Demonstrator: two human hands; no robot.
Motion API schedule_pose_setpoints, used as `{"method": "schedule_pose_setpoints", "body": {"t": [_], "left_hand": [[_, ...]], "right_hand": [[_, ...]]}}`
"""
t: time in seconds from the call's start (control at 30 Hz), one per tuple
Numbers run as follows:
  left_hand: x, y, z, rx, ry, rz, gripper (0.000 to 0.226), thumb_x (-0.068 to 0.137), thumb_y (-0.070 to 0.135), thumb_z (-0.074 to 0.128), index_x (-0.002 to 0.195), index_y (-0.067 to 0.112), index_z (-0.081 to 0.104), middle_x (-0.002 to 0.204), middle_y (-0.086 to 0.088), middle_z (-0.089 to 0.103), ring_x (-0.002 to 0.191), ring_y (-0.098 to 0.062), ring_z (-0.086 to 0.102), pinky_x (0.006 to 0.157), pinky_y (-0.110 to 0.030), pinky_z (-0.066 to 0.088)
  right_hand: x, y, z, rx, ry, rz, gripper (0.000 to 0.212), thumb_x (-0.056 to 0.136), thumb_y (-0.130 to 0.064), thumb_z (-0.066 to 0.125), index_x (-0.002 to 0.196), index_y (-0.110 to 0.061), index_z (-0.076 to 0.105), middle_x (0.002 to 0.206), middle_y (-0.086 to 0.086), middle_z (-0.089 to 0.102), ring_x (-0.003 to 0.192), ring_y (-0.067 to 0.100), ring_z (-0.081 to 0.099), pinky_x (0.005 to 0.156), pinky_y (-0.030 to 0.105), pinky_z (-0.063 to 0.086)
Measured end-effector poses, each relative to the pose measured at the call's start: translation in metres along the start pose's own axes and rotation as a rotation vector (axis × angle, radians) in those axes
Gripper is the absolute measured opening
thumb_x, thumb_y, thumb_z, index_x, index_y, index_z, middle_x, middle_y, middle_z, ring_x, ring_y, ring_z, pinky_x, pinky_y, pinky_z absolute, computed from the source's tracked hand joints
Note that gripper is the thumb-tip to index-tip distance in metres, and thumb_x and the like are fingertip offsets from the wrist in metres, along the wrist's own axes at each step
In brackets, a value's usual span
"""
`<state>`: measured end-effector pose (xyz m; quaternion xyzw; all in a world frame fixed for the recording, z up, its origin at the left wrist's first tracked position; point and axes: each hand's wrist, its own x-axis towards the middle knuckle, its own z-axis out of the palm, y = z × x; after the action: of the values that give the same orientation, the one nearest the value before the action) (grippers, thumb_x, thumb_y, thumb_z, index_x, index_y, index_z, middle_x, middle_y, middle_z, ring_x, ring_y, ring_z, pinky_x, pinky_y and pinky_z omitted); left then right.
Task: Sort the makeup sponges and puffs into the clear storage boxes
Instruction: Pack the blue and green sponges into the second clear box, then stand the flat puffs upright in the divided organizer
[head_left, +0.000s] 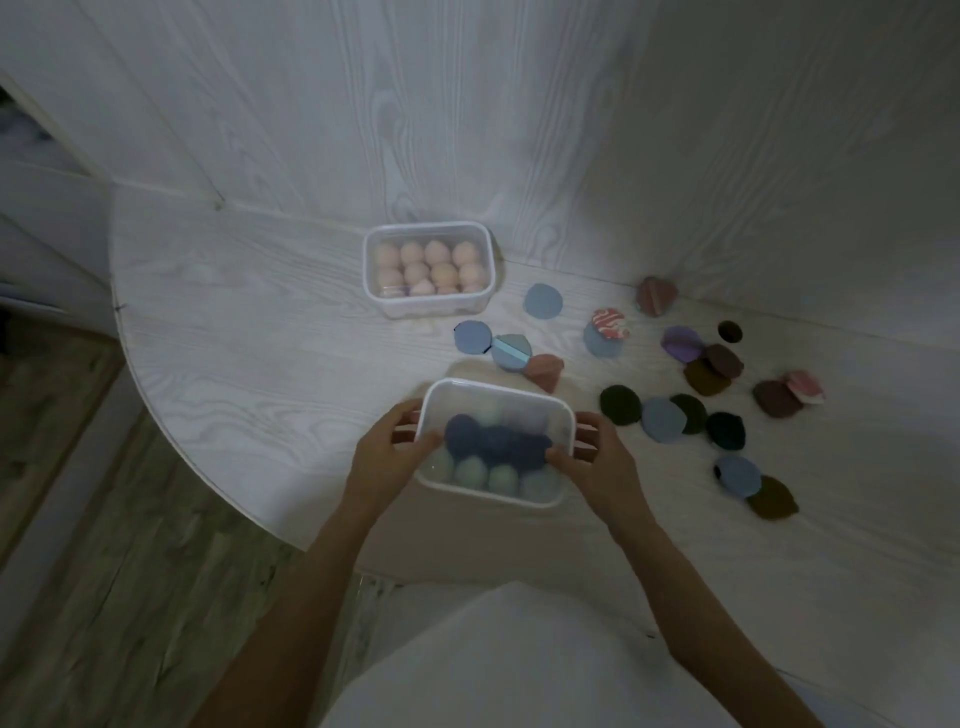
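Head view is showing both hands working the near clear box (496, 441) at the tabletop (249, 332) edge: the left hand (387, 454) is gripping its left wall with fingers curled over the rim, and the right hand (597, 454) is gripping its right wall, thumb reaching inside toward the dark blue sponges (493, 439); both grips are clamping the box, neither is released. Pale green and blue sponges (488, 475) are lying under the dark ones, filling the box close to the rim. Risk, as judged: the box is sitting just short of the curved tabletop edge, so a pull toward the body is likely to tip it off onto the floor; a squeeze on the thin walls could pop the top sponges out. Beyond the grips, the far clear box (428, 267) is holding peach sponges (423, 265), apparently full. To the right of the right grip, flat puffs (670, 418) in blue, dark green, brown, purple and pink are lying scattered, some overlapping; the nearest dark one (619, 405) is sitting just beside the box and could be dragged or swept by the right wrist. No third box is visible for the puffs.
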<state>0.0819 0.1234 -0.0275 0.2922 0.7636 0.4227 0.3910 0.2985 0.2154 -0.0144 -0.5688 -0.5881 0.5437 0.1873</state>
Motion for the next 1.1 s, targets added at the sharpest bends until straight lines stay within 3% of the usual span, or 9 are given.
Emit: {"method": "schedule_pose_setpoints", "body": {"t": [0.1,0.3,0.4,0.53,0.67,0.83,0.97,1.03,1.1], "left_hand": [[0.01,0.014,-0.017,-0.065,0.056,0.047,0.05,0.073,0.032,0.071,0.12,0.024,0.059,0.104,0.008,0.064,0.091,-0.005,0.06,0.072,-0.017,0.048],[0.051,0.056,-0.041,-0.173,0.184,0.169,0.048,0.08,0.002,0.068,0.124,0.017,0.057,0.107,0.003,0.064,0.092,0.0,0.059,0.076,-0.008,0.047],[0.076,0.074,-0.049,-0.225,0.194,0.211,0.053,0.079,0.001,0.068,0.128,0.015,0.053,0.116,0.002,0.062,0.103,-0.006,0.058,0.082,-0.012,0.048],[0.108,0.085,-0.053,-0.237,0.155,0.195,0.064,0.08,0.004,0.068,0.138,0.013,0.042,0.136,0.0,0.05,0.117,-0.006,0.051,0.088,-0.011,0.045],[0.118,0.077,-0.043,0.037,0.199,0.179,0.073,0.086,0.027,0.065,0.146,0.019,0.025,0.154,-0.003,0.023,0.138,-0.016,0.025,0.113,-0.034,0.027],[0.066,0.073,-0.013,0.111,0.407,0.438,0.049,0.086,0.026,0.059,0.131,0.013,0.047,0.135,-0.006,0.048,0.125,-0.019,0.04,0.106,-0.026,0.03],[0.026,0.069,0.032,0.128,0.132,0.498,0.032,0.086,0.034,0.055,0.111,0.016,0.06,0.109,0.002,0.065,0.102,-0.01,0.058,0.089,-0.024,0.045],[0.009,0.071,0.06,0.204,-0.085,0.487,0.025,0.086,0.036,0.056,0.102,0.019,0.064,0.097,0.007,0.068,0.085,0.0,0.059,0.077,-0.021,0.048],[-0.004,0.073,0.088,0.341,-0.311,0.474,0.018,0.088,0.031,0.06,0.103,0.021,0.065,0.094,0.01,0.066,0.076,0.006,0.056,0.07,-0.005,0.042]], "right_hand": [[0.019,-0.023,0.004,0.05,-0.035,-0.111,0.05,0.079,-0.008,0.072,0.123,-0.014,0.049,0.115,0.002,0.061,0.098,0.01,0.061,0.085,0.028,0.053],[0.073,-0.085,0.018,0.152,-0.012,-0.206,0.043,0.081,-0.003,0.068,0.118,-0.013,0.05,0.116,0.005,0.062,0.099,0.015,0.061,0.076,0.021,0.051],[0.101,-0.117,0.029,0.158,-0.003,-0.249,0.044,0.083,-0.003,0.066,0.123,-0.011,0.049,0.116,0.0,0.059,0.102,0.01,0.058,0.086,0.019,0.049],[0.134,-0.143,0.041,0.096,-0.129,-0.211,0.059,0.086,-0.009,0.063,0.138,-0.016,0.037,0.134,0.003,0.051,0.118,0.016,0.05,0.099,0.029,0.041],[0.142,-0.143,0.043,0.049,-0.16,-0.218,0.055,0.093,-0.017,0.055,0.142,-0.017,0.032,0.138,-0.003,0.044,0.123,0.013,0.044,0.103,0.028,0.036],[0.104,-0.102,0.022,0.013,-0.004,-0.158,0.032,0.093,-0.016,0.055,0.125,-0.012,0.053,0.126,0.003,0.055,0.111,0.014,0.053,0.092,0.024,0.043],[0.039,-0.058,-0.023,-0.084,0.002,-0.205,0.017,0.093,-0.008,0.055,0.109,-0.008,0.061,0.096,-0.002,0.064,0.087,-0.008,0.06,0.073,0.004,0.042],[0.009,-0.029,-0.045,-0.225,0.015,-0.17,0.02,0.093,-0.016,0.055,0.112,-0.013,0.061,0.1,-0.002,0.066,0.093,0.005,0.061,0.08,0.014,0.045],[-0.019,0.001,-0.068,-0.346,0.069,-0.151,0.022,0.094,-0.02,0.055,0.114,-0.017,0.061,0.104,0.0,0.067,0.094,0.012,0.061,0.083,0.022,0.047]]}}
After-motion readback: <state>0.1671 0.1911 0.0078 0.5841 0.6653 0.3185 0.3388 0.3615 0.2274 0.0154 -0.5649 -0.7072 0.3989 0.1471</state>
